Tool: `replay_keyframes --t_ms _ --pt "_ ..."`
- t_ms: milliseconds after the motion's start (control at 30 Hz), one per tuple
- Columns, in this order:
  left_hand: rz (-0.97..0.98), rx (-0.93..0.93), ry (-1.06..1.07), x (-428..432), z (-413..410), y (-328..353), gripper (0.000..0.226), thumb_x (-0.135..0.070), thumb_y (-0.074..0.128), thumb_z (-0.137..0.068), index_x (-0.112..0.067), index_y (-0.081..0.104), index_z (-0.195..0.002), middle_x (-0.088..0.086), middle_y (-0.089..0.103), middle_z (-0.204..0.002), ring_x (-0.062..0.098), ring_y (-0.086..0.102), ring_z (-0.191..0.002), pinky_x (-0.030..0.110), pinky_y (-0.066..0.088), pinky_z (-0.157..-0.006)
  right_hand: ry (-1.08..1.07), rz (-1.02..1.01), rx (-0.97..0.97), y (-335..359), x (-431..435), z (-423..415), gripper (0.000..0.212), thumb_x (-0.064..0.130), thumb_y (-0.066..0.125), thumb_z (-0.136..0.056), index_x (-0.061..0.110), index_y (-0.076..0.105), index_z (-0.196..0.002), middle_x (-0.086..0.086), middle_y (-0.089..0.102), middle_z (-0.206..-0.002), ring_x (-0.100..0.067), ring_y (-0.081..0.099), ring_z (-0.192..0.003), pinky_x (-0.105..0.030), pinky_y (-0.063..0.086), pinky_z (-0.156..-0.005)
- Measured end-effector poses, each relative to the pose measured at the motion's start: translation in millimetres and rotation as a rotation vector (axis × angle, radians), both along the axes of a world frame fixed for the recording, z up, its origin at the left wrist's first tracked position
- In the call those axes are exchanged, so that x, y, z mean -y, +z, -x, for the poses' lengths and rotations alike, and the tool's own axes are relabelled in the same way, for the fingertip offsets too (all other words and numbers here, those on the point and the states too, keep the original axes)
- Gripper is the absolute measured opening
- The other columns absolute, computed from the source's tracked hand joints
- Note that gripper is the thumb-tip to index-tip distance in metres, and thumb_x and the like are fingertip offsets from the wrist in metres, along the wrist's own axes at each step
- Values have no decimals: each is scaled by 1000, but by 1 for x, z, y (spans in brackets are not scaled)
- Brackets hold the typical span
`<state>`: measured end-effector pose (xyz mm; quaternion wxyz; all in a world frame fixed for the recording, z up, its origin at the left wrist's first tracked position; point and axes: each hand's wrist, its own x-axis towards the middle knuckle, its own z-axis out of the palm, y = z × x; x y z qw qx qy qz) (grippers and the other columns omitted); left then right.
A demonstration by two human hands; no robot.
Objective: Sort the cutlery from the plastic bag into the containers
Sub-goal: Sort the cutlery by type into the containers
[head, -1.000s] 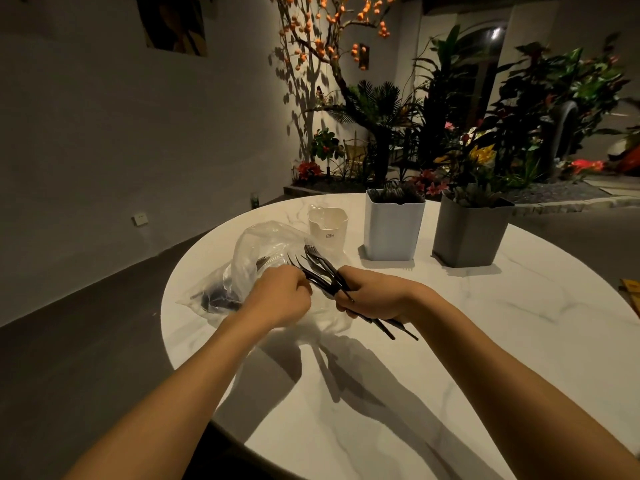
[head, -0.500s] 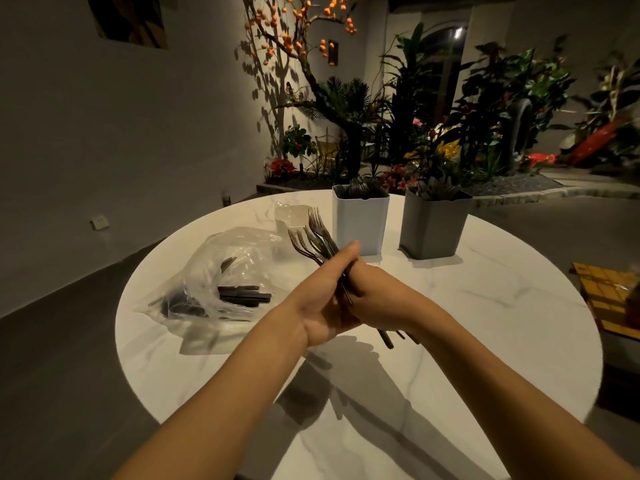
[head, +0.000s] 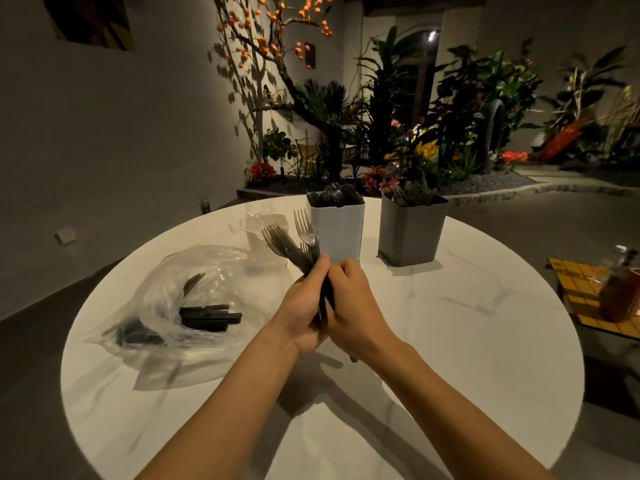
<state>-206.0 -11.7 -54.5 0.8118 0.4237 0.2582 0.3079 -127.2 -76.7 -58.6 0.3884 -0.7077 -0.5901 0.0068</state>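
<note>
A bundle of black plastic forks point(head: 292, 242) stands nearly upright above the table's middle, tines up. My left hand point(head: 304, 306) and my right hand point(head: 353, 306) both grip its handles, pressed together around them. To the left lies a clear plastic bag point(head: 194, 299) with dark cutlery still inside. Behind the hands stand a white container point(head: 337, 230) full of forks, a grey container point(head: 410, 233) with cutlery, and a small clear container point(head: 265, 226).
The round white marble table point(head: 450, 341) ends close on every side. A low yellow tiled table point(head: 588, 299) with a bottle stands at the right. Plants and a lit tree line the back.
The left hand left the bag and joined the right on the forks. The bundle was raised from slanting low to nearly upright. The view shifted so the bag lies further left.
</note>
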Motion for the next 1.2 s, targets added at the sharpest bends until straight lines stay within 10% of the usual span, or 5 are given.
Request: replay_keyframes --t_ms 333,633,900,1200 --pt "115 29 95 -42 -9 -30 54 -48 50 -104 -11 55 -144 17 62 -140 33 60 -130 50 44 -113 110 92 -94 -17 -41 -10 50 18 72 -87 20 53 -133 0 44 -119 -15 44 -111 -32 50 -102" --pt "96 -13 152 -58 -12 -38 40 -38 53 -104 -6 69 -123 16 74 -119 30 73 -107 44 61 -85 132 59 -304 -20 -49 -29 65 14 86 -76 29 56 -131 7 60 -122 -12 61 -106 -23 56 -91" --pt "-29 -143 89 -60 -12 -39 45 -43 57 -101 -4 69 -120 17 75 -100 29 74 -89 41 59 -70 139 73 -694 -21 -43 -55 29 8 76 -88 22 73 -113 6 75 -104 -18 73 -98 -41 62 -87" --pt "-73 -176 5 -51 -9 -30 37 -35 56 -103 -3 67 -117 10 78 -101 33 76 -84 39 61 -65 -15 -137 -952 -22 -40 -61 23 -2 76 -83 13 71 -100 -4 75 -95 -22 73 -91 -28 61 -76"
